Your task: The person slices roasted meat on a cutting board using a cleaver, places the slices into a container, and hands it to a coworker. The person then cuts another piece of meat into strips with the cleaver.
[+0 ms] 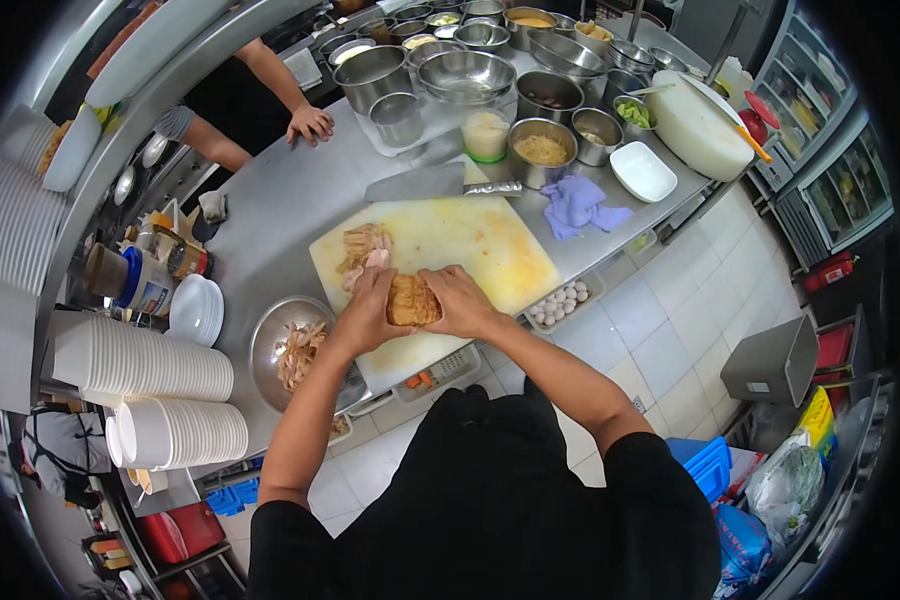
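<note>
My left hand [368,315] and my right hand [464,302] are closed around opposite sides of a golden-brown block of cooked meat [412,300]. It is over the near half of a pale, yellow-stained cutting board [490,240]; my hands hide its ends. Just beyond my left hand lies a pile of sliced light meat [364,247] on the board. A cleaver [415,183] rests along the board's far edge, its handle pointing right. Left of my left forearm stands a steel bowl [261,350] with shredded meat [298,355] inside.
Steel pots [373,78] and a noodle-like filling in a pot [542,150] crowd the far side. A purple cloth [582,205] and white dish [643,171] lie right. Stacked white bowls [145,360] stand left. Another person's hand [310,123] rests on the steel counter [280,190].
</note>
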Action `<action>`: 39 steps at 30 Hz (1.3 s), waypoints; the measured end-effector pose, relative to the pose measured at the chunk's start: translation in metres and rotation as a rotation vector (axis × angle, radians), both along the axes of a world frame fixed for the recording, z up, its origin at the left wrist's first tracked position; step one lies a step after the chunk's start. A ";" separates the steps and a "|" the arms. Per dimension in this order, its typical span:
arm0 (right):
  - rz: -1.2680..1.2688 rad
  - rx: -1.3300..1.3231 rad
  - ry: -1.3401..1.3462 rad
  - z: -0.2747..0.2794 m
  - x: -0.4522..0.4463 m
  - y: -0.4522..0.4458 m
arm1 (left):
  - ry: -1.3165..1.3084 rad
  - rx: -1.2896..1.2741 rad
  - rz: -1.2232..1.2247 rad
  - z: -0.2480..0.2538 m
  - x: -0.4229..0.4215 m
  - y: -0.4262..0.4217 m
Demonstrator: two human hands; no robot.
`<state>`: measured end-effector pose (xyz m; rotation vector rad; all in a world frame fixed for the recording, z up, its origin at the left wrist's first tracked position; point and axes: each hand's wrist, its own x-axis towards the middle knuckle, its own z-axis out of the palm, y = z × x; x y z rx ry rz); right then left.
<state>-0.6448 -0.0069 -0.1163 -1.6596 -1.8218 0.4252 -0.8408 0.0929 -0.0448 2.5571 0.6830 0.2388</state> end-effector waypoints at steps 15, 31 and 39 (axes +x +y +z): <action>0.100 0.149 0.387 0.009 0.020 -0.012 | -0.098 -0.020 0.018 0.037 0.028 -0.025; 0.140 -0.104 0.019 0.099 0.406 -0.103 | -0.430 -0.035 -0.002 -0.019 0.393 -0.100; 0.437 -0.252 -0.176 0.067 0.565 -0.040 | -0.540 -0.245 0.461 -0.076 0.548 -0.134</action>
